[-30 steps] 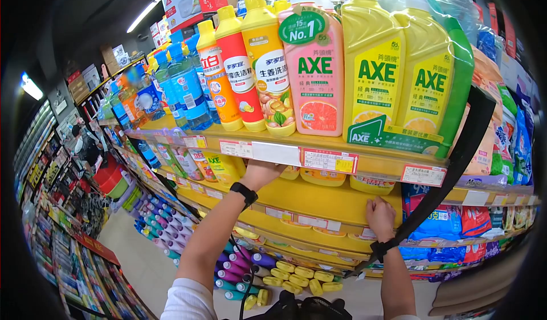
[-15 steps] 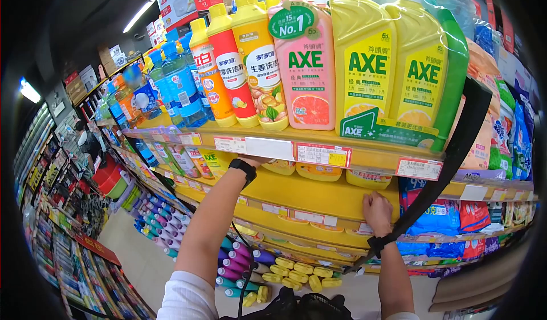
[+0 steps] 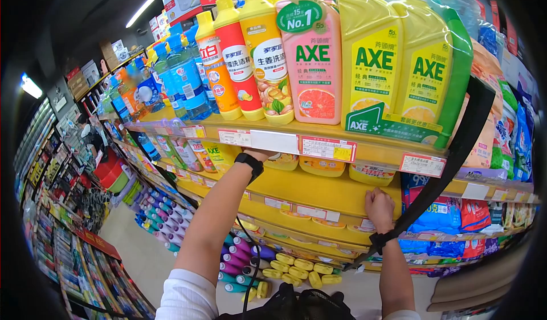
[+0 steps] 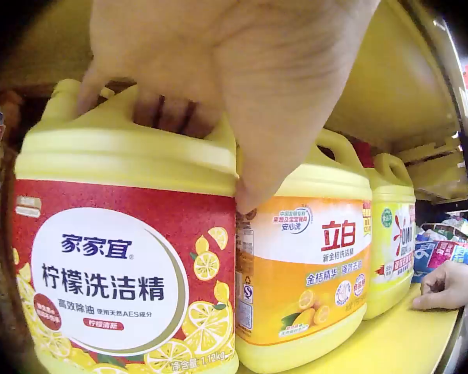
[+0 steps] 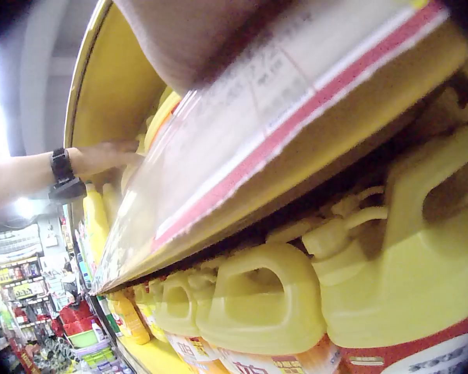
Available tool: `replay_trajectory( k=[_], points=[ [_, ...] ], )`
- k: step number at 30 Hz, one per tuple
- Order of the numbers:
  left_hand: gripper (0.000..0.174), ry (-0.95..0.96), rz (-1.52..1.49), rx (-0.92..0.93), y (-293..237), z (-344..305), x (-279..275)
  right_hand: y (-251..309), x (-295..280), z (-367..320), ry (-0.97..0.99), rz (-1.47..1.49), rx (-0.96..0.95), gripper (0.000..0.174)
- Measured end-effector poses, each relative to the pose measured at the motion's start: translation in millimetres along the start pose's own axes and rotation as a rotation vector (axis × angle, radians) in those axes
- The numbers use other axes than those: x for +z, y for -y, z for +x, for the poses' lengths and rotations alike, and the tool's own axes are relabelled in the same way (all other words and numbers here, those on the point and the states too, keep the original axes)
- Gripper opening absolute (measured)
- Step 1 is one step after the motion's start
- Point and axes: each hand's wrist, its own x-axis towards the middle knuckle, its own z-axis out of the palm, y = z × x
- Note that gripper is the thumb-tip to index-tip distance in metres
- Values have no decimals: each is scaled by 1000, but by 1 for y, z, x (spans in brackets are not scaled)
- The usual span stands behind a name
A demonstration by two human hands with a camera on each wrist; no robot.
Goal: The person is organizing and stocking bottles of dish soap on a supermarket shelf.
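In the left wrist view, my left hand [image 4: 226,70] reaches over a yellow jug [image 4: 125,167] of lemon dish soap with a red label, its fingers curled round the handle at the top. The shelf above hides most of this hand in the head view. Beside that jug stand a yellow jug with an orange label [image 4: 304,273] and another yellow jug [image 4: 391,234] farther along. My right hand [image 3: 380,209] rests on the yellow shelf [image 3: 307,192] near its front edge, fingers loosely curled and holding nothing.
Above my hands, a shelf edge with price tags [image 3: 327,149] carries a pink AXE bottle [image 3: 312,64], yellow AXE bottles [image 3: 370,64] and other bottles. A black strap [image 3: 439,183] crosses near my right wrist. Purple bottles [image 3: 233,260] and yellow jugs [image 3: 296,271] stand lower down.
My left hand has moved farther in under the upper shelf, so less of it shows in the head view. My right hand stays on the lower shelf.
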Motion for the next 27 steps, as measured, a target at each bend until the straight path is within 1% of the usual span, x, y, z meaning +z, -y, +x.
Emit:
replay_trajectory(
  k=[3, 8, 10, 11, 18, 20, 23, 24, 27],
  points=[
    [35, 105, 88, 24, -3, 5, 0, 1, -1, 0, 13, -16, -5, 26],
    [34, 9, 29, -14, -19, 9, -11, 1, 0, 0, 4, -26, -16, 27],
    [35, 8, 30, -36, -22, 9, -10, -2, 3, 0, -57, -15, -42, 27],
    [35, 17, 34, -52, -23, 9, -9, -3, 6, 0, -87, -8, -53, 28],
    [36, 139, 98, -159, -28, 8, -8, -6, 7, 1, -99, 26, -53, 29],
    [35, 190, 127, -107, -30, 10, -12, -5, 7, 1, -98, 23, -47, 29],
    [35, 139, 134, -94, -41, 11, -27, -1, 3, 1, -74, 11, -26, 28],
    [32, -22, 96, 34, -39, 8, -28, -2, 4, 1, -78, 12, -30, 28],
    [33, -1, 56, 102, -56, 6, -57, -6, 6, 1, -83, 10, -31, 28]
  ],
)
